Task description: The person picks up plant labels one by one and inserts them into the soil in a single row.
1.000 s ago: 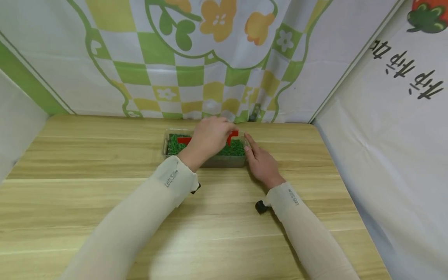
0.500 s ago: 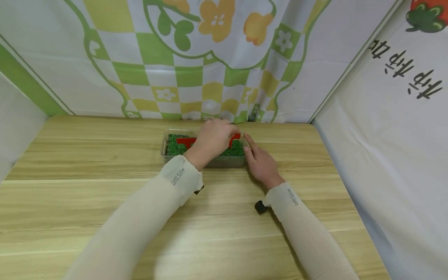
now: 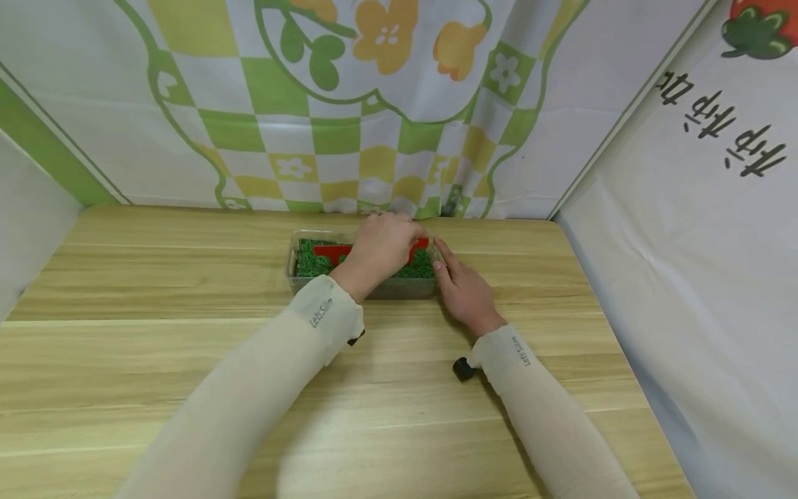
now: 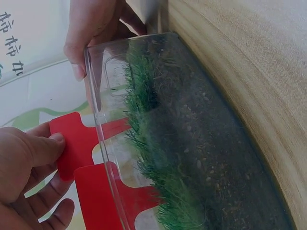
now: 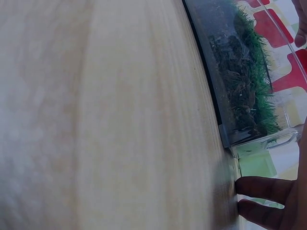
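A clear plastic box [image 3: 399, 289] holds dark soil [image 4: 187, 120] topped with green grass [image 4: 139, 91]. My left hand [image 3: 383, 246] reaches over the box and pinches a red T-shaped plant label [image 4: 72, 141], its thumb on the flat head; the stem reaches down to the grass inside the near wall. Another red T-shaped label [image 4: 98, 196] stands in the grass to the left of it. At the box's right end, my right hand [image 3: 466, 291] rests with straight fingers against the end wall and the thumb at the rim. Lower fingers [image 5: 261, 189] extend close over the table.
The box stands near the back edge of a wooden table [image 3: 187, 360]. Right behind hangs a green and yellow checked curtain [image 3: 343, 132]. White cloth walls [image 3: 686, 242] rise at both sides.
My left hand has shifted slightly right and the pinched label sits a little lower, mostly between the first two frames. The right hand and the box stay nearly in place.
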A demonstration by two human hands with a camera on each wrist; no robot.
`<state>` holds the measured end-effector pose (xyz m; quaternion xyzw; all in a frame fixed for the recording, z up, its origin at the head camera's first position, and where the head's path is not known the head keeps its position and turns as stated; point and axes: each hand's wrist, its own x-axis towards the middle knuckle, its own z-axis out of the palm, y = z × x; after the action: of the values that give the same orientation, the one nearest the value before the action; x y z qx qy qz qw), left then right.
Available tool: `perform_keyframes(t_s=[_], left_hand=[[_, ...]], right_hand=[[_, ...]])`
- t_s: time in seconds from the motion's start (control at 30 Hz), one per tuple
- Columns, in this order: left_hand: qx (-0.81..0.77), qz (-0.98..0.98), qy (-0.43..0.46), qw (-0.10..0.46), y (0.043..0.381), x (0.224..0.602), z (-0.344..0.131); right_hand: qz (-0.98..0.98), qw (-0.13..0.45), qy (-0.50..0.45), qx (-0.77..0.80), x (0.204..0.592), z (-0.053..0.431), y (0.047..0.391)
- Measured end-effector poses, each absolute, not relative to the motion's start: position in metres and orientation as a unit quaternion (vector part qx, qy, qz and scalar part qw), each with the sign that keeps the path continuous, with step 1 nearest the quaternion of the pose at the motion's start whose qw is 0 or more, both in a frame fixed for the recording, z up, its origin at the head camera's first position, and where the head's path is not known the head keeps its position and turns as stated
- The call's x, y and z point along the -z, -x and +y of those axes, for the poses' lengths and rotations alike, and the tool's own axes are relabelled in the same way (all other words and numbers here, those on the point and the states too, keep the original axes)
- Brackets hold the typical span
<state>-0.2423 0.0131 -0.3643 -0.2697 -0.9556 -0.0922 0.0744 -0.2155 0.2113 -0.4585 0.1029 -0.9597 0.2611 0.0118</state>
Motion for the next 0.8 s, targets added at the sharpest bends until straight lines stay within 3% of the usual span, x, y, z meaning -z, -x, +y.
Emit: perform_keyframes(t_s=[0.8], left_hand=[[0.089,-0.963,0.249,0.052,0.2455,0.3624,0.0124]], right_hand=[[-0.958,0.006,-0.103,-0.268,0.4596,0.2107,0.2161]])
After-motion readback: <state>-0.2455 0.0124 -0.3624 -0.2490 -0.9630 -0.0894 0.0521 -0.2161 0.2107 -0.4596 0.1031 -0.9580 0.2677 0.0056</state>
